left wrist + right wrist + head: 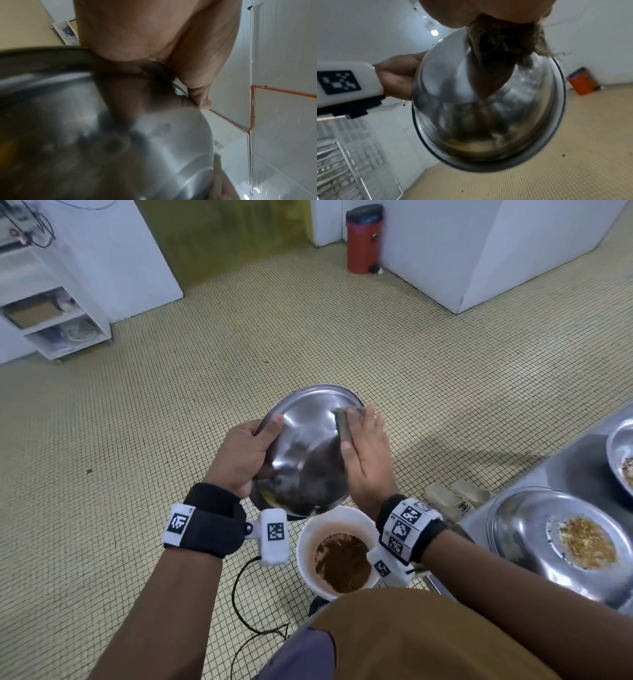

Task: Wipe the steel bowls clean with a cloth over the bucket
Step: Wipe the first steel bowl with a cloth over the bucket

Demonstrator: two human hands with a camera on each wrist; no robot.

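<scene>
A round steel bowl [308,446] is clamped at its left rim by the left hand [243,453]; a frayed beige cloth [343,422] is pinched to the opposite rim by the right hand [368,453].

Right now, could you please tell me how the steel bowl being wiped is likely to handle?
Probably stiff: the right hand, holding the cloth, presses into the steel bowl and no dent shows. Likely light, since the left hand holds it tilted by the rim. The glossy, smeared metal may be slippery.
</scene>
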